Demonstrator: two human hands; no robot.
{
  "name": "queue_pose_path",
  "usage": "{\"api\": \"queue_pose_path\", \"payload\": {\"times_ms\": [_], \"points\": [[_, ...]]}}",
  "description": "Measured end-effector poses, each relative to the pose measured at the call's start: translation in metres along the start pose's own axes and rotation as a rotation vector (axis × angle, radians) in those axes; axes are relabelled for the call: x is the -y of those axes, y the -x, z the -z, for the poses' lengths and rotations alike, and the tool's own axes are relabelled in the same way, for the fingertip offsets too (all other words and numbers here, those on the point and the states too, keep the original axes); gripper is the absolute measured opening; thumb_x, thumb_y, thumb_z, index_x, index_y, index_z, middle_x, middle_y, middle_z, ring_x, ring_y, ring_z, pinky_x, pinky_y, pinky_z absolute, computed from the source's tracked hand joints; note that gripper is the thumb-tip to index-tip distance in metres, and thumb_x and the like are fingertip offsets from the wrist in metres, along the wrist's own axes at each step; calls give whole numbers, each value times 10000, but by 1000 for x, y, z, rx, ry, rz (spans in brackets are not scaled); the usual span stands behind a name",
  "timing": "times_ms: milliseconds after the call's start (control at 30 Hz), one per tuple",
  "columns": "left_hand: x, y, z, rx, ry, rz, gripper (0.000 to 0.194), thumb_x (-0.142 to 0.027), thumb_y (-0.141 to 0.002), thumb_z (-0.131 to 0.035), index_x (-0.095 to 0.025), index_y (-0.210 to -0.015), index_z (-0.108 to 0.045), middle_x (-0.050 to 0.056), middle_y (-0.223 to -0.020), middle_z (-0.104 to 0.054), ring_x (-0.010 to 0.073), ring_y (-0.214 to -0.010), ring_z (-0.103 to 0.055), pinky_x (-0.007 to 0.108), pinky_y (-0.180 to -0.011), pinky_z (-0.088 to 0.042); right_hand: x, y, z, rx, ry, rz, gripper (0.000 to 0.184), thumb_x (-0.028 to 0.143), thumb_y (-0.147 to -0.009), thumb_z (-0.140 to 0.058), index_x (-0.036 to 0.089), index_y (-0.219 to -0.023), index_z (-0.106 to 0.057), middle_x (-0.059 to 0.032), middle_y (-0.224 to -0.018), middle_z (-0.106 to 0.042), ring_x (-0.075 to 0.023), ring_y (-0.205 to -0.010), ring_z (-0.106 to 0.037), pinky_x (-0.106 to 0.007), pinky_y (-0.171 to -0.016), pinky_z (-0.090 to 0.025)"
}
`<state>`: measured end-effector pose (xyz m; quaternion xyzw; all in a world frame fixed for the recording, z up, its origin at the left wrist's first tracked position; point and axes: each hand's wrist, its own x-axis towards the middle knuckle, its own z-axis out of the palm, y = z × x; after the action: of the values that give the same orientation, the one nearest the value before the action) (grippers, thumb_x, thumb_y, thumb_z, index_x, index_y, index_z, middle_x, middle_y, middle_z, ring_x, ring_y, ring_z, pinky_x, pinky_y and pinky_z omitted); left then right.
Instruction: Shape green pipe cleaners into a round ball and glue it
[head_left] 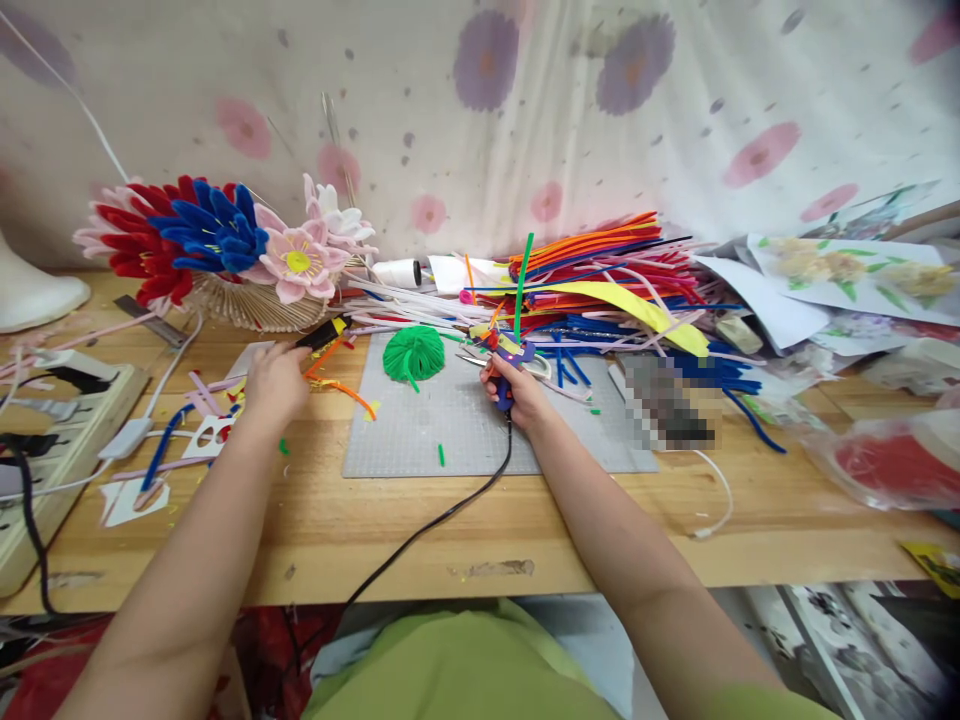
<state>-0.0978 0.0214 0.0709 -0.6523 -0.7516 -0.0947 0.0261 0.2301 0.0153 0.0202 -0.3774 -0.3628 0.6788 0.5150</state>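
On the mat we have the green round, apparently shaped; flowers at left look complete, stems behind lie loose. Our right hand grips the corded tool; our left hand is at the black tool, grasp unclear. Remaining work: cannot tell.

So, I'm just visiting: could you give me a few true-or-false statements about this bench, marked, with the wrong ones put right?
1. A green fuzzy bundle lies on the grey mat. True.
2. The left hand is on the grey mat. False: it is left of the mat, close to a black and yellow item.
3. The right hand holds a purple tool with a black cord. True.
4. The blue flower is right of the mat. False: it is on the left, among red and pink flowers.
5. The backdrop is plain. False: it has purple and pink flower prints.
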Motion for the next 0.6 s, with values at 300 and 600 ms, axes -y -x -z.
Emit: {"api": "queue_pose_path", "payload": {"times_ms": [300, 600], "points": [[-71, 10, -12, 95, 785, 296, 381, -163, -686, -624, -168, -1060, -548, 79, -825, -652, 219, -810, -631, 361, -758, -479, -2, -2, 3, -47, -46, 21, 372, 515, -599, -684, 199, -733, -542, 12, -718, -625, -74, -538, -515, -190, -421, -373], [-110, 5, -29, 384, 1864, 627, 142, 21, -718, -539, -110, -678, -577, 48, -678, -613, 75, -616, -599, 159, -590, -510, -4, -3, -1, -56, -62, 24, 318, 427, -592, -728, 194, -755, -585, 10, -730, -634, -81, -589, -564, -178, -455, -416]]}}
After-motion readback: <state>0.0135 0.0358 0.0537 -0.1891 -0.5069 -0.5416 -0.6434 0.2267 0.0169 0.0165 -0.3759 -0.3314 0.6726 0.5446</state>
